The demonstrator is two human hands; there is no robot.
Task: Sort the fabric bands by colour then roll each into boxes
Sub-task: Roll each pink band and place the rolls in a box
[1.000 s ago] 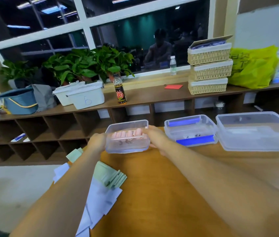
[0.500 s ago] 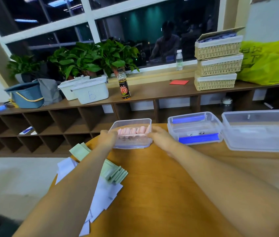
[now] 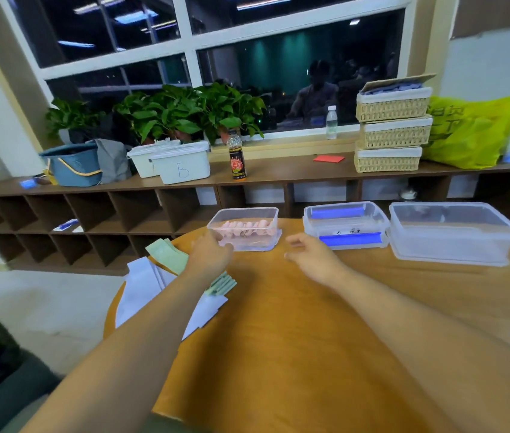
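A small clear box (image 3: 245, 228) with several rolled pink bands (image 3: 244, 229) stands on the wooden table (image 3: 294, 339) near its far edge. My left hand (image 3: 209, 257) is at the box's front-left corner, fingers curled against it. Just right of the box, my right hand (image 3: 310, 254) hovers with relaxed fingers and touches nothing. A second clear box (image 3: 345, 226) to the right holds blue bands (image 3: 352, 239). Flat green bands (image 3: 166, 256) and white bands (image 3: 144, 284) lie at the table's left edge, partly under my left forearm.
A larger clear box (image 3: 453, 234) stands at the far right of the table. Behind the table runs a low cubby shelf (image 3: 91, 214) carrying white bins, a bottle (image 3: 237, 157), stacked wicker baskets (image 3: 392, 129) and a yellow bag.
The pink-band box, held up in both hands, has come down onto the table. My right hand has let go and drawn back to the right; my left hand stays at the corner.
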